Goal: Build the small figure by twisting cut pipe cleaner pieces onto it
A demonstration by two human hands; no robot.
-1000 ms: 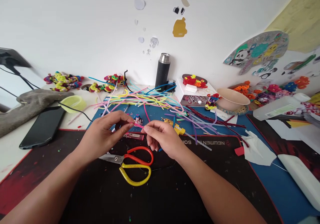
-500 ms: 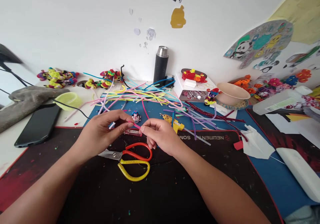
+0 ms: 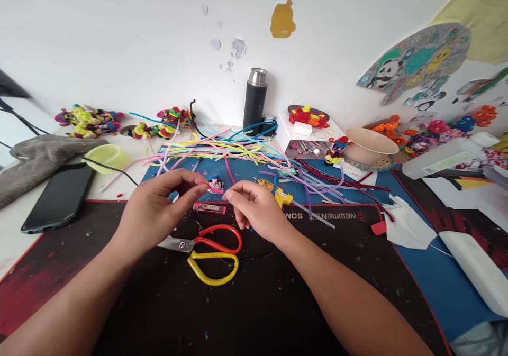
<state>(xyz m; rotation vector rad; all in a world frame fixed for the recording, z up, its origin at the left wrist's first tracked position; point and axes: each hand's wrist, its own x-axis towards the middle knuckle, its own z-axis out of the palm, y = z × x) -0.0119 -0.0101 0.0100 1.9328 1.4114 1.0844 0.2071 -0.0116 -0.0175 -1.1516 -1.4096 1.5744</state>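
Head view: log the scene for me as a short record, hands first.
Left hand: thumb and index finger pinch a pink strip
Right hand: fingertips together near the strip's other end; contact unclear
Scissors: lying on the black mat, handles red and yellow, blade tips hidden by the left hand
Behind the hands: small doll-like head, heap of coloured stems
Far back: black flask, upright
Far left: phone, screen dark
Right side: beige bowl
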